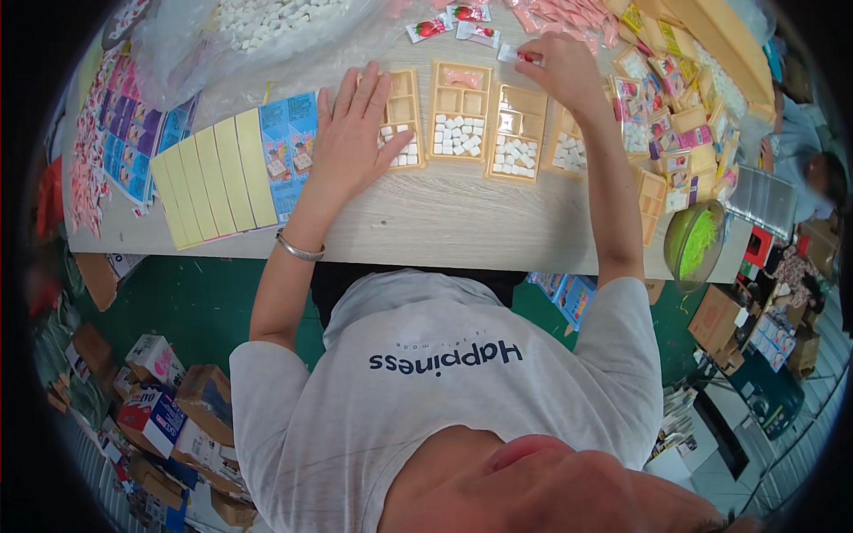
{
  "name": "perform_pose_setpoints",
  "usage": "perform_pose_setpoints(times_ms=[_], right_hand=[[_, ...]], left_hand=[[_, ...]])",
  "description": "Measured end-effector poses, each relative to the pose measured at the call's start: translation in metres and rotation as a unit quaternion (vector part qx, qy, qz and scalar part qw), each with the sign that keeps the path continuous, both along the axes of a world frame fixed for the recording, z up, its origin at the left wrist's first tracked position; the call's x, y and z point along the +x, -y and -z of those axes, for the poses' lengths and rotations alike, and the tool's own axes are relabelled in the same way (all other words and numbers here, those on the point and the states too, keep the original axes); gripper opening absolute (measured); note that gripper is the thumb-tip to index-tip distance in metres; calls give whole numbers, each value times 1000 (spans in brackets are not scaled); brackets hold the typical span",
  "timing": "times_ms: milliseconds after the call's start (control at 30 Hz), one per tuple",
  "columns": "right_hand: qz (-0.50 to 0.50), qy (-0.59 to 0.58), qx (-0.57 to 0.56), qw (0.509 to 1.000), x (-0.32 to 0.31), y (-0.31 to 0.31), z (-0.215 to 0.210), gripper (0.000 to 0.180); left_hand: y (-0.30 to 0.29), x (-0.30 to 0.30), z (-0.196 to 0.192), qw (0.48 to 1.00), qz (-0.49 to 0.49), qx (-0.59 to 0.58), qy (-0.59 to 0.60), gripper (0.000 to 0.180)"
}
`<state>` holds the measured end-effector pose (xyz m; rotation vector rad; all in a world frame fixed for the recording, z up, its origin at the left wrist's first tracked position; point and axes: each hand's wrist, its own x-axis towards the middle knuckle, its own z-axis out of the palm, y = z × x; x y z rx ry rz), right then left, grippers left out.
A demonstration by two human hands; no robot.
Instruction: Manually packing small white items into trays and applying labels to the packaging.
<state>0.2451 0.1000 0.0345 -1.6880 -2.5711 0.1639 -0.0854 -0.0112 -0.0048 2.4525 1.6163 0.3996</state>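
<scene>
The left hand (pixel 355 133) lay open and flat on the leftmost tray (pixel 400 120) on the counter (pixel 444 218). The right hand (pixel 560 71) pinched a small sachet (pixel 524 56) just beyond the third tray (pixel 517 133). White cubes (pixel 458 135) filled the second tray (pixel 459 111).

We record a long wooden table (pixel 444 218) with a pale grain top, running across the upper half of the view. Beneath and before it we note a green floor (pixel 200 306). At lower left we list a heap of cardboard boxes (pixel 178 417), some printed in red and blue, crowding the floor. At right we list further brown cartons (pixel 718 320) and stacked goods on a grey floor (pixel 800 435). Light falls evenly and brightly over the tabletop; we see no window or wall clearly, the rim being dark.
</scene>
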Motion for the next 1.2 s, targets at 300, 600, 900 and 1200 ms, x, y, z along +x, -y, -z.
perform_pose_setpoints(times_ms=[300, 600, 900, 1200], right_hand=[[-39, -23, 119, 992, 48, -45, 27, 22], [53, 1, 321, 946, 31, -21, 13, 13], [-176, -133, 97, 971, -142, 55, 12, 11], [4, 10, 165, 986, 42, -5, 12, 22]], left_hand=[[1, 16, -4, 999, 41, -31, 7, 82], [29, 2, -8, 996, -91, -9, -9, 76], [18, 14, 6, 995, -94, 18, 31, 71], [7, 23, -9, 1000, 3, 18, 15, 74]])
